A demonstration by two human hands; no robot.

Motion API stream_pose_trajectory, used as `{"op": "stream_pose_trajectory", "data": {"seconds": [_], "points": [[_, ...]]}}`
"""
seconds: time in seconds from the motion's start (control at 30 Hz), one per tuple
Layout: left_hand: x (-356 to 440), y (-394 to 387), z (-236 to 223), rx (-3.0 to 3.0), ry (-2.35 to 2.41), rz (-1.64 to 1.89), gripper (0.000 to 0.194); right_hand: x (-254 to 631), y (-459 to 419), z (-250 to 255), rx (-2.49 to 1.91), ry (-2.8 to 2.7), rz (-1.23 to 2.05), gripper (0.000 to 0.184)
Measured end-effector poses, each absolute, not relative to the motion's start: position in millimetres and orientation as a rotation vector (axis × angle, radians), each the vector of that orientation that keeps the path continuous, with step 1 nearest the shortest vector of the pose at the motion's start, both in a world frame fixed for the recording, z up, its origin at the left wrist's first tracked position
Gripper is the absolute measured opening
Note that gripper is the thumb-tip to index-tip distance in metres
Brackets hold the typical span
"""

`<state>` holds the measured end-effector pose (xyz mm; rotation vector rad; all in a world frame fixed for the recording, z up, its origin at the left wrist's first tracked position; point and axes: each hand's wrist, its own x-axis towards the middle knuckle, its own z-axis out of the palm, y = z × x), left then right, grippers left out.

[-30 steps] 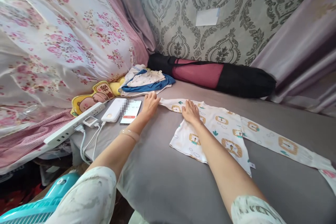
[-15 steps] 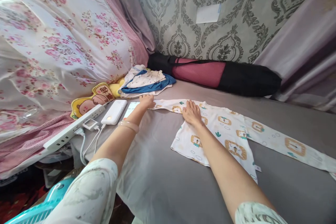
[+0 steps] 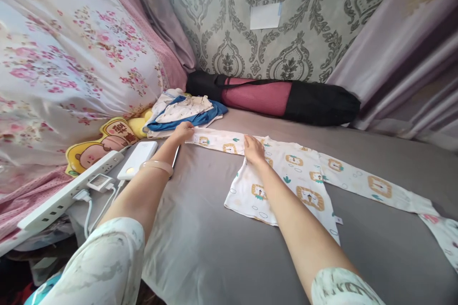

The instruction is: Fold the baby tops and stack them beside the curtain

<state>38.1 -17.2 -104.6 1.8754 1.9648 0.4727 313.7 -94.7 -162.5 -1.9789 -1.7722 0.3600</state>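
A child's white long-sleeved shirt with orange lion faces and green leaves lies spread on the grey sheet. My left hand is closed on the cuff of its left-hand sleeve, drawn out straight. My right hand is at the base of that same sleeve, its fingers drawn together on the cloth; the fingertips are partly hidden. The other sleeve stretches away to the right. Part of a phone shows beneath my left wrist.
Folded clothes lie behind my left hand. On the left are a white power bank, a power strip with cables and a yellow cartoon cushion. A black and maroon roll bag lies along the wall. Another printed garment shows at right.
The view has shifted right. My left hand has drawn the sleeve out a little straighter. My right hand, flat on the shirt before, now has its fingers drawn together at the sleeve's base.
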Motion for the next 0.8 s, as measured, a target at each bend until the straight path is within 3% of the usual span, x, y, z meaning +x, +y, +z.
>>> {"op": "stream_pose_trajectory", "data": {"seconds": [0.13, 0.27, 0.5, 0.63, 0.8], "points": [[54, -21, -119, 2.186, 2.094, 0.298, 0.038, 300, -107, -163, -2.047, -1.855, 0.2, 0.053], [65, -31, -129, 2.323, 2.165, 0.165, 0.035, 293, -111, -161, -2.091, -1.891, 0.189, 0.057], [90, -48, -124, 2.447, 2.307, 0.253, 0.038, 297, -109, -147, -2.041, -1.878, 0.449, 0.062], [137, -69, -123, 2.656, 1.882, 0.363, 0.041, 327, -123, -131, -1.868, -1.839, 0.728, 0.062], [199, -113, -140, 2.754, 1.15, 0.331, 0.041, 381, -187, -134, -1.927, -1.935, 0.515, 0.063]]}}
